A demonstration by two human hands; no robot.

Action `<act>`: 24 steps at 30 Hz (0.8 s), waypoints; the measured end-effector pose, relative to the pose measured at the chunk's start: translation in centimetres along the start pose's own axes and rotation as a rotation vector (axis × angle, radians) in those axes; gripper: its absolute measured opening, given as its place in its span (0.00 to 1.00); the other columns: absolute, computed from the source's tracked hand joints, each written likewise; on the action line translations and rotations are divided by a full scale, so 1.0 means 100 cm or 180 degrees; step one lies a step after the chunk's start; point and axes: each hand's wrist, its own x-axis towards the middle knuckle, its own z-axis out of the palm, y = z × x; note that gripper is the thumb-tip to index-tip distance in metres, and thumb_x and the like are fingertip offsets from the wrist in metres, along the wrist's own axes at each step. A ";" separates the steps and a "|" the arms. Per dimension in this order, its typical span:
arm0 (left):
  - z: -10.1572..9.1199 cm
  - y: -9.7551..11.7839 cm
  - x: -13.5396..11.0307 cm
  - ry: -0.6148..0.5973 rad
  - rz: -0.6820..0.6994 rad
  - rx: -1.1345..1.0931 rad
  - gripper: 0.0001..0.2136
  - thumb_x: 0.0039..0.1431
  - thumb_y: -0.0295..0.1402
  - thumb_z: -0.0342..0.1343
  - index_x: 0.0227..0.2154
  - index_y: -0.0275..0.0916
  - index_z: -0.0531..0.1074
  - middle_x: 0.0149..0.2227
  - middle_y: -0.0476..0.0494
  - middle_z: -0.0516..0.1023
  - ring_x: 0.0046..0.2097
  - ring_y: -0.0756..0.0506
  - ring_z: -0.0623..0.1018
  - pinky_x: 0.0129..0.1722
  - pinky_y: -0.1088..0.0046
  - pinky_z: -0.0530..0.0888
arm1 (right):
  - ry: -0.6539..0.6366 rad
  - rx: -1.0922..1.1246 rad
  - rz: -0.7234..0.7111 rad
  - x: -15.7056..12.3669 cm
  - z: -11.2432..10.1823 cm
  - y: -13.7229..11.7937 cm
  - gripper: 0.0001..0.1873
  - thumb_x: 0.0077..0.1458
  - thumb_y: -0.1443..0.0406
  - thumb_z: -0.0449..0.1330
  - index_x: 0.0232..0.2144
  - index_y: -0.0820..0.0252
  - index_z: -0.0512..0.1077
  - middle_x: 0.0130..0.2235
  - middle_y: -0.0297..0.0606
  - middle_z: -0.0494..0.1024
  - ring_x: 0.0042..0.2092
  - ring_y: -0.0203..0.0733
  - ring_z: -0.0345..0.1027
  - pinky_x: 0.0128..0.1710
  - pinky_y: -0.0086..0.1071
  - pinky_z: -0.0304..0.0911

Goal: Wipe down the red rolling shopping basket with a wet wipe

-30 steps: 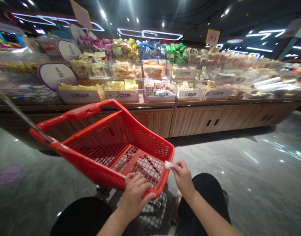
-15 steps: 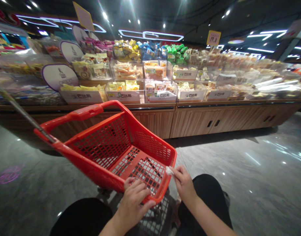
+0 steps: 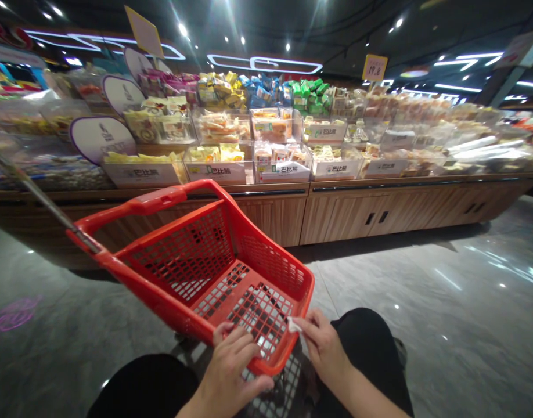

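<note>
A red plastic shopping cart (image 3: pixel 244 284) with a lattice basket stands tilted across the view in front of me. My left hand (image 3: pixel 231 363) grips its near rim, fingers over the edge and thumb on the outside. A small crumpled white tissue (image 3: pixel 293 326) is pinched in the fingers of my right hand (image 3: pixel 323 342), at the rim of the basket's near right end. The tissue seems to touch that rim. Nothing lies in the part of the basket that I can see.
Behind the cart runs a wooden display counter (image 3: pixel 345 215) with clear bins of packaged snacks (image 3: pixel 281 159). A yellow price sign (image 3: pixel 375 68) rises above them. My dark-clothed knees (image 3: pixel 144 383) flank the cart's near end on a shiny grey floor (image 3: pixel 440 337).
My right hand has moved left and slightly down with the tissue along the cart's end rim. My left hand keeps its grip, and the view has shifted slightly.
</note>
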 end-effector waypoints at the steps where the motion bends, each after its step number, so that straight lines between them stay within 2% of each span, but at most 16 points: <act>1: 0.000 0.001 0.000 -0.0021 0.0013 0.0014 0.16 0.45 0.49 0.62 0.27 0.42 0.68 0.26 0.54 0.73 0.33 0.47 0.72 0.48 0.61 0.56 | 0.0125 -0.0038 -0.0006 0.006 -0.004 0.008 0.17 0.60 0.72 0.49 0.46 0.54 0.73 0.34 0.37 0.65 0.35 0.39 0.64 0.36 0.31 0.66; 4: 0.000 0.002 0.000 -0.0016 0.0016 0.0029 0.15 0.46 0.47 0.62 0.24 0.42 0.67 0.24 0.54 0.71 0.31 0.48 0.71 0.47 0.63 0.57 | 0.0526 -0.0174 0.0063 0.026 -0.015 0.032 0.17 0.59 0.72 0.50 0.45 0.55 0.74 0.33 0.37 0.65 0.34 0.39 0.64 0.34 0.31 0.66; 7: 0.000 0.002 0.000 0.0032 0.0018 0.0052 0.16 0.45 0.48 0.62 0.23 0.42 0.67 0.22 0.55 0.70 0.30 0.49 0.70 0.46 0.63 0.59 | 0.0639 -0.0194 0.0128 0.032 -0.018 0.036 0.17 0.59 0.72 0.50 0.45 0.55 0.73 0.33 0.37 0.65 0.34 0.39 0.64 0.35 0.32 0.66; 9: -0.002 0.002 -0.001 0.0036 0.0045 0.0089 0.16 0.45 0.48 0.62 0.22 0.42 0.66 0.22 0.54 0.70 0.30 0.49 0.70 0.46 0.63 0.60 | 0.0475 -0.0102 0.0106 0.023 -0.015 0.025 0.17 0.60 0.71 0.49 0.45 0.55 0.73 0.33 0.37 0.65 0.34 0.39 0.64 0.35 0.31 0.66; 12: -0.004 0.003 -0.005 -0.0012 0.0084 0.0114 0.18 0.45 0.50 0.61 0.21 0.41 0.66 0.22 0.53 0.70 0.30 0.48 0.70 0.46 0.63 0.61 | -0.0042 0.0048 0.0042 0.001 -0.011 0.002 0.17 0.61 0.70 0.48 0.47 0.54 0.71 0.35 0.38 0.65 0.36 0.39 0.65 0.36 0.31 0.66; 15: -0.006 0.004 -0.007 -0.0065 0.0124 0.0086 0.19 0.45 0.51 0.61 0.21 0.41 0.65 0.22 0.53 0.70 0.30 0.48 0.70 0.45 0.63 0.61 | -0.0323 0.0052 -0.0024 -0.009 -0.014 -0.004 0.19 0.62 0.71 0.47 0.49 0.53 0.70 0.37 0.39 0.65 0.37 0.39 0.65 0.38 0.32 0.66; 17: -0.006 0.003 -0.007 -0.0080 0.0152 0.0050 0.19 0.44 0.51 0.62 0.21 0.41 0.64 0.22 0.53 0.70 0.30 0.48 0.70 0.46 0.62 0.61 | -0.0240 -0.0048 -0.0026 -0.003 -0.022 0.006 0.19 0.61 0.72 0.48 0.48 0.53 0.71 0.36 0.38 0.65 0.37 0.40 0.65 0.37 0.32 0.66; 21: -0.005 0.000 -0.004 -0.0112 0.0164 -0.0068 0.19 0.43 0.49 0.63 0.21 0.40 0.64 0.23 0.54 0.70 0.30 0.49 0.70 0.48 0.60 0.59 | 0.0256 -0.0403 0.0137 0.022 -0.039 0.037 0.17 0.58 0.72 0.50 0.45 0.55 0.73 0.34 0.38 0.65 0.35 0.41 0.65 0.36 0.34 0.66; 24: -0.007 -0.003 -0.001 -0.0178 0.0140 -0.0182 0.19 0.45 0.49 0.62 0.22 0.40 0.63 0.23 0.54 0.69 0.30 0.49 0.70 0.48 0.60 0.58 | 0.0518 -0.0544 0.0184 0.026 -0.038 0.040 0.16 0.58 0.72 0.50 0.44 0.57 0.74 0.33 0.38 0.66 0.35 0.41 0.66 0.36 0.35 0.67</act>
